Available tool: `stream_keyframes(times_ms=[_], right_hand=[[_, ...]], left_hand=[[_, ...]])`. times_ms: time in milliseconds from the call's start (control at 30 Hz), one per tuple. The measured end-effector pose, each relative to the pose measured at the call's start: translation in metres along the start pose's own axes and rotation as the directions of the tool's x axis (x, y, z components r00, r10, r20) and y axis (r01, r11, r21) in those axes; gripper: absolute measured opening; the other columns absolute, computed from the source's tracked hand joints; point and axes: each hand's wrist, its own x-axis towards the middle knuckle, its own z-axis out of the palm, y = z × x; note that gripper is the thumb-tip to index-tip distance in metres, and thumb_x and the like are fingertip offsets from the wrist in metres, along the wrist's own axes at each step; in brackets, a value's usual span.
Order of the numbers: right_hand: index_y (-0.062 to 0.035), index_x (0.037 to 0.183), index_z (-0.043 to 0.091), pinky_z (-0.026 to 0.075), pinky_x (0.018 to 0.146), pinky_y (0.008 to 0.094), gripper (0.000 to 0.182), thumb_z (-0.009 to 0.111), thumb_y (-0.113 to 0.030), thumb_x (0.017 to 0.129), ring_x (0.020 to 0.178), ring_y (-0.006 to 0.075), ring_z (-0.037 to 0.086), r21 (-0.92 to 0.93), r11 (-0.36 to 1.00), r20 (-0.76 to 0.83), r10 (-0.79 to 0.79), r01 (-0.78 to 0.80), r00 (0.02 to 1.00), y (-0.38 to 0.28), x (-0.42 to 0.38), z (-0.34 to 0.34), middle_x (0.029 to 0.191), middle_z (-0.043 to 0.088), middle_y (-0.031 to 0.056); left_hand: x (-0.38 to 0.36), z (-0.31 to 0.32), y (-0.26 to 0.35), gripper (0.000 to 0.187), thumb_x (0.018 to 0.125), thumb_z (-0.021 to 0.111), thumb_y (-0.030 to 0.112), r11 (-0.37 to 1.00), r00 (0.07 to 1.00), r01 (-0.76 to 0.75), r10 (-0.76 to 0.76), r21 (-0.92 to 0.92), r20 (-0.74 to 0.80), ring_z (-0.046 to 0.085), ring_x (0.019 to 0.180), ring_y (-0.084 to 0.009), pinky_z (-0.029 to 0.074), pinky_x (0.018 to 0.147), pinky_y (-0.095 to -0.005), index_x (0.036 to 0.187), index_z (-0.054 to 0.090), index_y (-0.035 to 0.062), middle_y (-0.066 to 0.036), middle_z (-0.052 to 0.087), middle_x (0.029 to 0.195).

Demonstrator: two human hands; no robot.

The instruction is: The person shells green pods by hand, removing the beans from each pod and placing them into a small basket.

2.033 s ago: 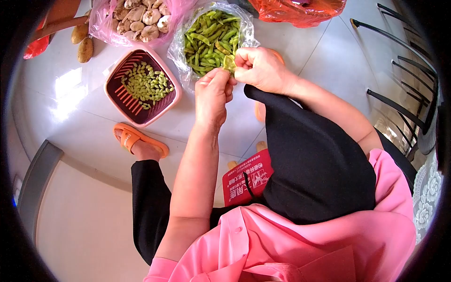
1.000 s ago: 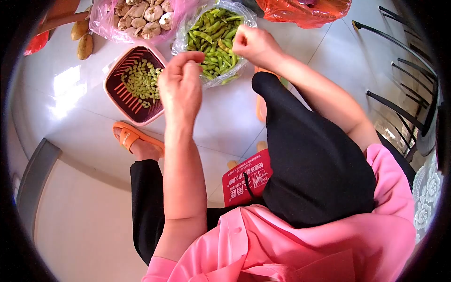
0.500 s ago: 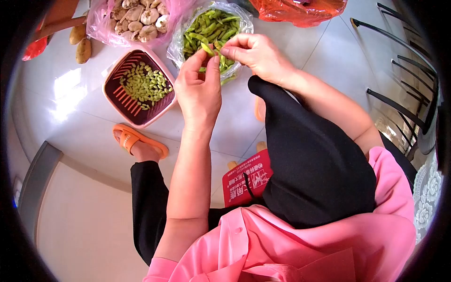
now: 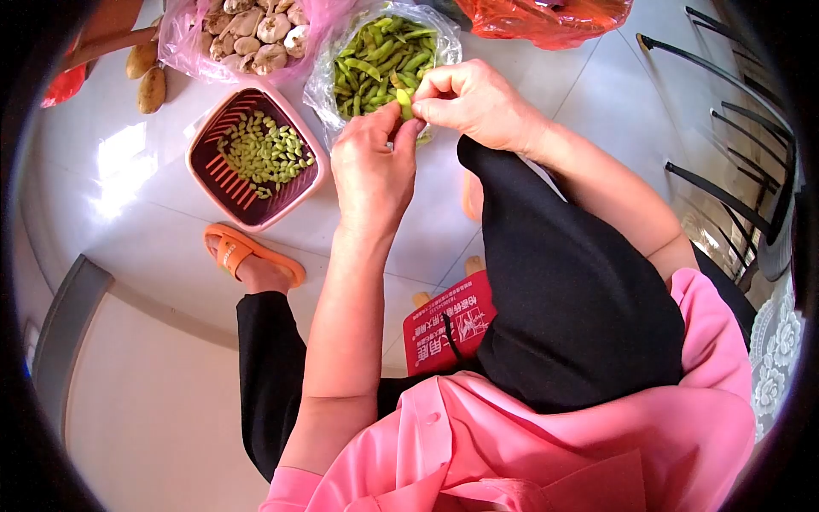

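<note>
Between my two hands is a green edamame pod [image 4: 404, 103], pinched at both sides. My left hand [image 4: 375, 158] grips it with thumb and forefinger from the left. From the right, the thumb and forefinger of my right hand [image 4: 478, 104] close on its other end. Just beyond my fingers lies a clear plastic bag [image 4: 321, 83] full of green pods [image 4: 375, 60]. To the left of my left hand stands a pink basket [image 4: 198, 154] with shelled green beans [image 4: 264, 149] in it.
A pink bag [image 4: 181, 43] of garlic bulbs [image 4: 271, 58] and a red plastic bag [image 4: 537, 24] lie on the tiled floor ahead. Potatoes [image 4: 152, 90] sit at the far left. A black rack [image 4: 725, 111] stands at right, an orange slipper [image 4: 247, 256] is below the basket.
Both hands have shifted slightly to the right, the left one more. The pod between them is now held more upright. The basket and bags stay in place.
</note>
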Motion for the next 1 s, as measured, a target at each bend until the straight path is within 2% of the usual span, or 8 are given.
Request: stream_keyframes(times_ms=[233, 333, 400, 533, 733, 833, 933, 1000], right_hand=[[-0.0019, 0.062, 0.053, 0.039, 0.051, 0.0244, 0.014, 0.062, -0.008, 0.071, 0.056, 0.0054, 0.045, -0.069, 0.995, -0.118, -0.078, 0.071, 0.990, -0.001, -0.003, 0.014, 0.057, 0.050, -0.0005], [-0.0046, 0.062, 0.050, 0.034, 0.050, 0.0223, 0.016, 0.059, -0.007, 0.074, 0.057, 0.0037, 0.041, 0.059, 0.997, -0.108, -0.052, 0.059, 0.993, 0.006, -0.001, 0.014, 0.059, 0.047, -0.0037], [-0.0059, 0.063, 0.050, 0.033, 0.048, 0.0216, 0.016, 0.058, -0.009, 0.076, 0.057, 0.0033, 0.041, 0.181, 0.982, -0.082, -0.032, 0.046, 0.996, 0.007, -0.002, 0.012, 0.060, 0.047, -0.0039], [-0.0075, 0.071, 0.054, 0.030, 0.045, 0.0179, 0.010, 0.055, -0.013, 0.080, 0.055, 0.0022, 0.042, 0.463, 0.861, 0.100, 0.186, -0.211, 0.978, 0.006, -0.004, 0.006, 0.065, 0.052, -0.0031], [-0.0057, 0.078, 0.057, 0.023, 0.038, 0.0149, 0.011, 0.056, -0.016, 0.080, 0.052, 0.0012, 0.041, 0.701, 0.502, 0.420, 0.284, -0.507, 0.862, 0.019, -0.001, -0.003, 0.067, 0.054, -0.0007], [-0.0048, 0.082, 0.058, 0.027, 0.039, 0.0160, 0.015, 0.055, -0.020, 0.082, 0.054, 0.0019, 0.042, 0.599, 0.680, 0.284, 0.315, -0.424, 0.906, 0.020, -0.003, -0.002, 0.069, 0.054, -0.0001], [-0.0032, 0.086, 0.059, 0.035, 0.046, 0.0178, 0.017, 0.056, -0.020, 0.085, 0.057, 0.0028, 0.045, 0.251, 0.933, 0.059, 0.253, -0.260, 0.966, 0.018, -0.005, 0.006, 0.072, 0.056, 0.0004], [-0.0015, 0.088, 0.059, 0.040, 0.055, 0.0200, 0.017, 0.059, -0.018, 0.086, 0.063, 0.0039, 0.048, 0.091, 0.996, 0.026, -0.015, 0.013, 1.000, 0.023, -0.006, 0.017, 0.074, 0.056, 0.0002]], left_hand=[[-0.003, 0.001, 0.001, 0.020, 0.079, 0.062, 0.013, 0.994, 0.998, 0.057, -0.058, 0.089, 0.015, 0.060, 0.063, -0.0176, 0.047, 0.063, -0.0286, 0.096, 0.064, 0.0020, -0.012, 0.064, 0.073], [-0.002, 0.001, 0.002, 0.020, 0.081, 0.061, 0.012, 0.975, 0.978, 0.201, -0.195, -0.093, 0.072, 0.058, 0.065, -0.0129, 0.046, 0.063, -0.0260, 0.096, 0.065, -0.0009, -0.008, 0.066, 0.076], [0.000, 0.000, -0.004, 0.013, 0.083, 0.059, 0.009, 0.727, 0.919, 0.394, -0.316, -0.562, 0.236, 0.057, 0.063, -0.0128, 0.043, 0.059, -0.0239, 0.088, 0.066, -0.0008, -0.007, 0.065, 0.074], [0.000, 0.001, -0.022, 0.018, 0.087, 0.056, 0.010, 0.377, 0.859, 0.511, -0.254, -0.772, 0.444, 0.057, 0.069, -0.0096, 0.044, 0.063, -0.0214, 0.099, 0.065, -0.0001, -0.005, 0.066, 0.084], [-0.001, 0.000, -0.023, 0.022, 0.088, 0.055, 0.011, 0.343, 0.855, 0.518, -0.229, -0.784, 0.465, 0.058, 0.070, -0.0109, 0.046, 0.062, -0.0223, 0.105, 0.062, -0.0012, -0.007, 0.065, 0.084], [0.000, 0.005, -0.027, 0.023, 0.088, 0.056, 0.011, 0.414, 0.848, 0.528, -0.308, -0.742, 0.432, 0.060, 0.071, -0.0122, 0.046, 0.061, -0.0228, 0.106, 0.060, -0.0020, -0.008, 0.065, 0.087], [0.001, 0.007, -0.023, 0.024, 0.087, 0.056, 0.010, 0.416, 0.840, 0.517, -0.413, -0.748, 0.351, 0.060, 0.073, -0.0128, 0.046, 0.061, -0.0228, 0.107, 0.058, -0.0026, -0.009, 0.064, 0.091], [0.002, 0.007, -0.024, 0.023, 0.087, 0.057, 0.010, 0.383, 0.833, 0.499, -0.459, -0.778, 0.308, 0.059, 0.074, -0.0123, 0.046, 0.062, -0.0225, 0.106, 0.059, -0.0023, -0.008, 0.064, 0.091]])
